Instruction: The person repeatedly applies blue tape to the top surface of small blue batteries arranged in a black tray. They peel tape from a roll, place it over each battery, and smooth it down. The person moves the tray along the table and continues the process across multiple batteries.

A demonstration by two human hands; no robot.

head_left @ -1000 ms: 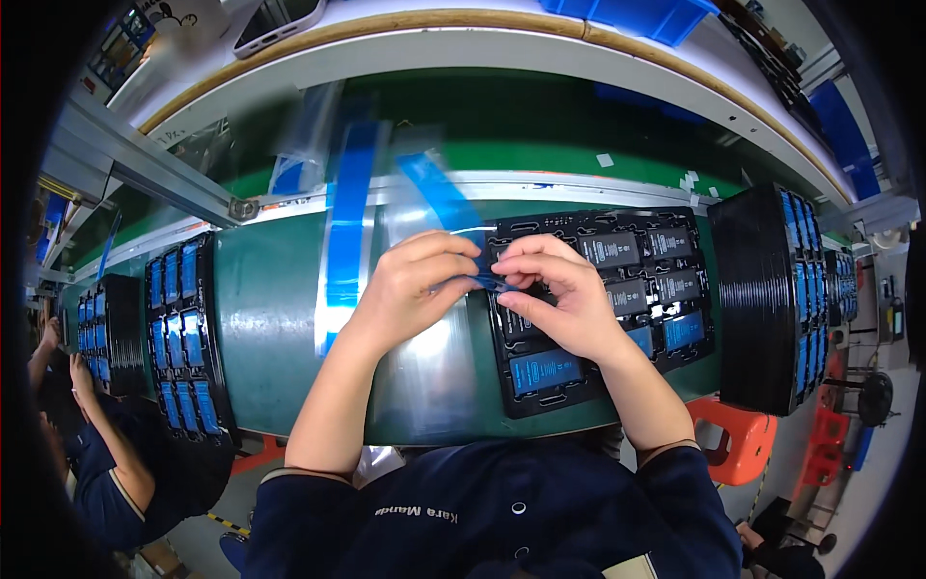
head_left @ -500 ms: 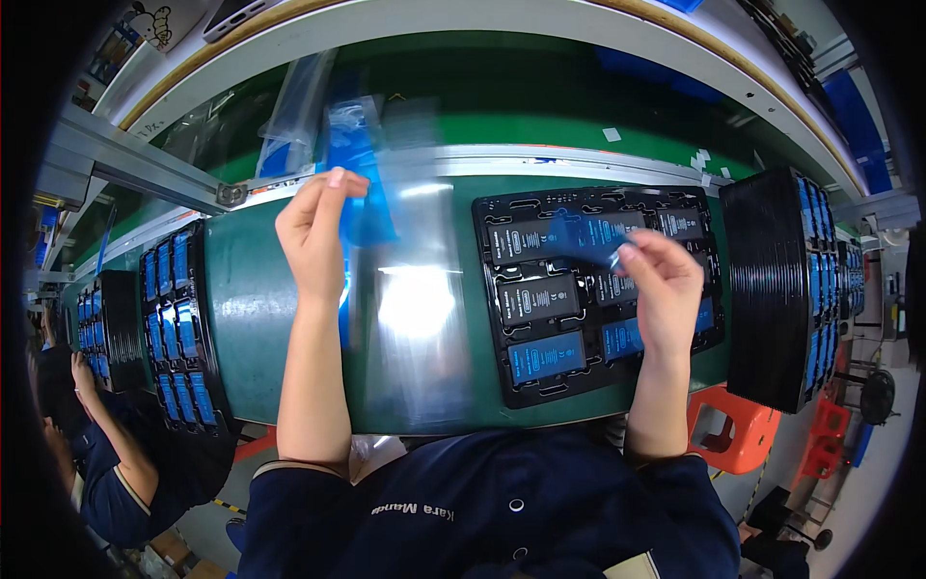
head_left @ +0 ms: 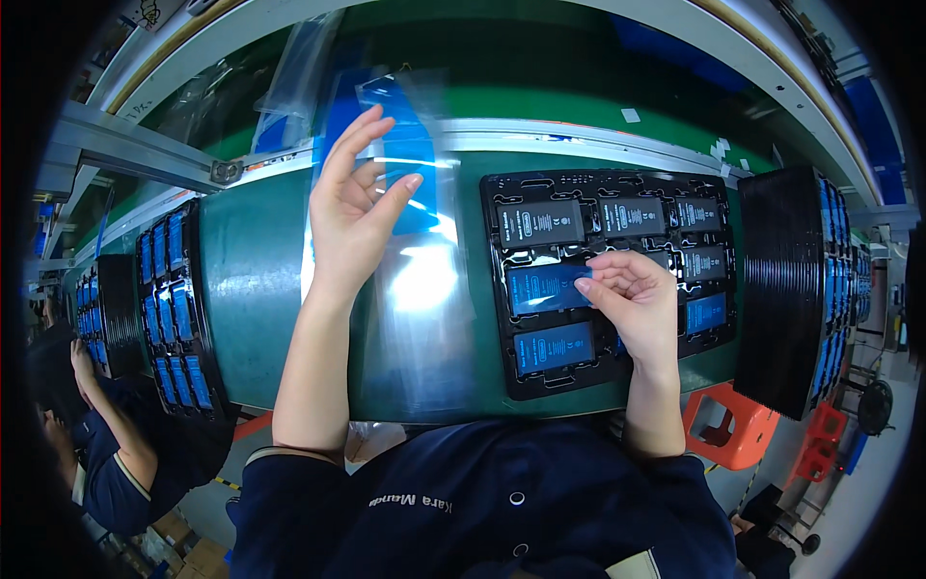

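Note:
My right hand (head_left: 635, 301) pinches the right end of a translucent blue film (head_left: 550, 289), which lies over a flat battery in the middle row of a black moulded tray (head_left: 526, 388). In the row behind, dark grey batteries (head_left: 540, 222) are without film; a blue-covered battery (head_left: 555, 348) sits in the near row. My left hand (head_left: 352, 207) is raised with thumb and fingers apart, holding nothing I can see. Beside and beneath it are blue film sheets (head_left: 413, 198) on long clear plastic sheets (head_left: 415, 362). My right hand hides part of the tray's middle.
A tall stack of black trays (head_left: 781, 289) stands to the right. On the left, another tray stack (head_left: 178, 318) holds blue-covered batteries. A metal rail (head_left: 540, 135) runs behind the green table (head_left: 256, 280). An orange stool (head_left: 728, 425) stands at lower right; a co-worker's arm (head_left: 121, 434) shows at far left.
My right hand has moved down and slightly left, bringing the blue film onto the middle-row battery. My left hand has shifted right, and its fingers have spread from a pinch.

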